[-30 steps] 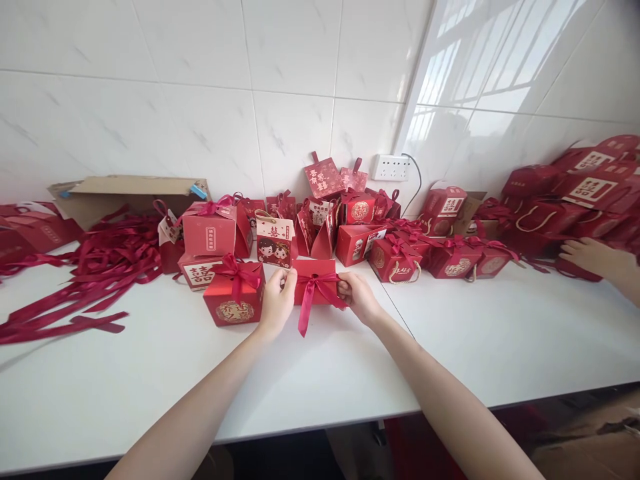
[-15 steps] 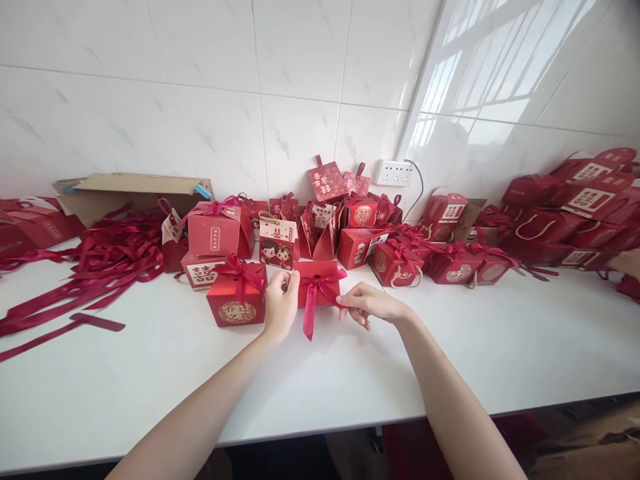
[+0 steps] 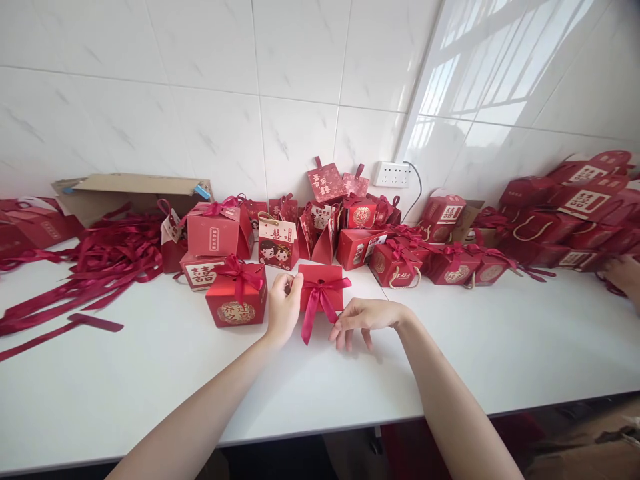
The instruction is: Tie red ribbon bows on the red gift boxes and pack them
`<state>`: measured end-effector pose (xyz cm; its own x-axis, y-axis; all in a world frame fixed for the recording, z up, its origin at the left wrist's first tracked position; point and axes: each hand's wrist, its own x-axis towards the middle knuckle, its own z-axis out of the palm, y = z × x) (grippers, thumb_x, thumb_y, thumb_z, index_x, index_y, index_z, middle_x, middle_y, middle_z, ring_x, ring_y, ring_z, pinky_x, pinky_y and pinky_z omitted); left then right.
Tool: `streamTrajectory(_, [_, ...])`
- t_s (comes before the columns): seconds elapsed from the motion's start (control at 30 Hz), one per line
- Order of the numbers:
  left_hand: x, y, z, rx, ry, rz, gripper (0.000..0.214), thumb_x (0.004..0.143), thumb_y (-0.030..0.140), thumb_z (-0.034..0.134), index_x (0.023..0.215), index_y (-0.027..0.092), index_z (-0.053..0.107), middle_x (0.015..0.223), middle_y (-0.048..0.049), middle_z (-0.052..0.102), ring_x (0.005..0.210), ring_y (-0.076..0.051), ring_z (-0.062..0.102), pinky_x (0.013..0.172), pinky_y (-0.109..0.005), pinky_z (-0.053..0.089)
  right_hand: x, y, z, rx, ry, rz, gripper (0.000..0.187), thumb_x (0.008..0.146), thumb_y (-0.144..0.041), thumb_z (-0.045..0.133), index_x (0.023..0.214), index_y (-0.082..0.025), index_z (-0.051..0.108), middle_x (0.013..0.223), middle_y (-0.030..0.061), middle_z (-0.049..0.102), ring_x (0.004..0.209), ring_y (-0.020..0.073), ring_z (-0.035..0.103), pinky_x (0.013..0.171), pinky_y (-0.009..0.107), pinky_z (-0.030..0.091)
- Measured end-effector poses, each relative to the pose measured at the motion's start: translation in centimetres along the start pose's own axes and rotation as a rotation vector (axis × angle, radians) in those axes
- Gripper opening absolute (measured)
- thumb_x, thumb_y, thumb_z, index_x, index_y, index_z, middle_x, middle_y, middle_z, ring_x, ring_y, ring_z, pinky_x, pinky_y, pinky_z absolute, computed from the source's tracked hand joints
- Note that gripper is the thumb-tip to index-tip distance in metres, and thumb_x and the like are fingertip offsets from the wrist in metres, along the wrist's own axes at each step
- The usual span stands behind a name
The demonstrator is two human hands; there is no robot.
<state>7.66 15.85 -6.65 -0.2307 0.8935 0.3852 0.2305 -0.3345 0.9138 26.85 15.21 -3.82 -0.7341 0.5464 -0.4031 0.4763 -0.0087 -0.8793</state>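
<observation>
A small red paper gift box [image 3: 324,285] stands on the white desk [image 3: 150,380], near the middle and just in front of a crowd of red printed gift boxes [image 3: 350,233] against the tiled wall. A dark red satin ribbon bow [image 3: 320,291] is tied across its front. One long tail hangs down past the box's bottom onto the desk, and a shorter tail slants to the right.

The box is wider than it is tall. Its long axis runs left to right, about parallel with the desk's front edge, and the bowed face is turned toward the person.

The left hand [image 3: 283,308] pinches the box's upper left corner between thumb and fingers. The right hand [image 3: 367,320] hangs just right of the box with loosely parted fingers pointing down at the desk. Its thumb and forefinger are at the end of the short tail, but whether they grip it cannot be told.

A red cube box with a gold emblem [image 3: 235,301] sits just beside the left hand. A heap of loose dark red ribbons [image 3: 100,263] lies well off to the left. Bare desk stretches from the box to the front edge and to the right. Another person's hand [image 3: 623,275] is at the far right edge.
</observation>
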Motion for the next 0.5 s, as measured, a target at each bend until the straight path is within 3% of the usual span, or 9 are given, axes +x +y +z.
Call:
streamTrajectory(0.17, [0.2,-0.1,-0.1,-0.025,-0.019,-0.024,0.032,0.082,0.039,0.049,0.06,0.02,0.036,0.058,0.005,0.037,0.058,-0.011,0.038,0.059,-0.023,0.034,0.2,-0.1,0.2,-0.08,-0.022,0.044,0.04,0.079,-0.042,0.057,0.108,-0.016,0.066,0.104,0.0082,0.067,0.077,0.0141,0.066,0.04,0.014,0.046])
streamTrajectory(0.33, [0.2,-0.3,0.0,-0.019,-0.02,-0.017,0.032,0.082,0.04,0.049,0.06,0.02,0.037,0.059,0.0048,0.037,0.059,-0.011,0.038,0.06,-0.023,0.034,-0.5,0.1,-0.6,-0.094,-0.185,0.089,0.05,0.07,-0.049,0.069,0.104,-0.012,0.067,0.079,0.0041,0.066,0.044,0.0048,0.053,0.027,0.014,0.026])
streamTrajectory(0.4, [0.2,-0.4,0.0,-0.021,-0.019,-0.013,0.033,0.082,0.04,0.049,0.06,0.02,0.036,0.059,0.0045,0.037,0.059,-0.011,0.039,0.06,-0.023,0.034,-1.2,0.3,-1.1,0.002,-0.087,0.009,0.055,0.067,-0.058,0.068,0.092,-0.009,0.069,0.064,0.001,0.062,0.035,0.0026,0.042,0.026,0.016,0.019])
streamTrajectory(0.5, [0.2,-0.4,0.0,-0.027,-0.021,-0.015,0.033,0.082,0.04,0.049,0.06,0.02,0.036,0.059,0.0044,0.037,0.059,-0.011,0.038,0.06,-0.023,0.034,-1.8,0.4,-1.7,0.142,0.245,-0.143,0.06,0.069,-0.067,0.06,0.075,-0.008,0.068,0.049,-0.0036,0.051,0.03,0.0014,0.03,0.028,0.018,0.015])
